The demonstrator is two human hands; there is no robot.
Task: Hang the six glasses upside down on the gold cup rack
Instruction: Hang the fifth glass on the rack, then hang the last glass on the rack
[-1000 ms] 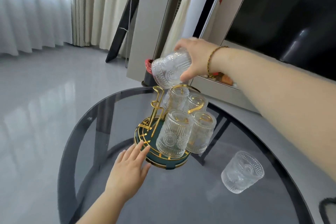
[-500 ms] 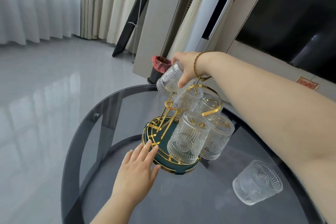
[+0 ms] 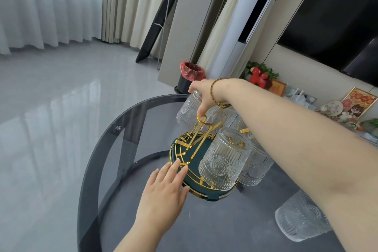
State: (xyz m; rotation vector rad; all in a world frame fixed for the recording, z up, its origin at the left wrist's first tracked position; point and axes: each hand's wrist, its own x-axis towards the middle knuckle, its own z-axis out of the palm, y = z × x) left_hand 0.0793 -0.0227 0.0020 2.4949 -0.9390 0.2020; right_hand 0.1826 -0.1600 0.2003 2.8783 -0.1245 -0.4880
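rack [image 3: 191, 150]: gold wire, green round base, on the glass table
hung glasses [image 3: 222, 159]: ribbed, clear, upside down
loose glass [image 3: 300, 219]: beside rack, on table

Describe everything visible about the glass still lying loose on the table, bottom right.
The loose glass is clear pressed glass with vertical ribs and a round embossed medallion band. It sits tilted on the dark glass table, apart from the gold cup rack. The right forearm crosses in front, hiding its upper part. Neither hand touches it.

Ribbed clear glasses [image 3: 222, 161] — glossy gold rack [image 3: 185, 149].
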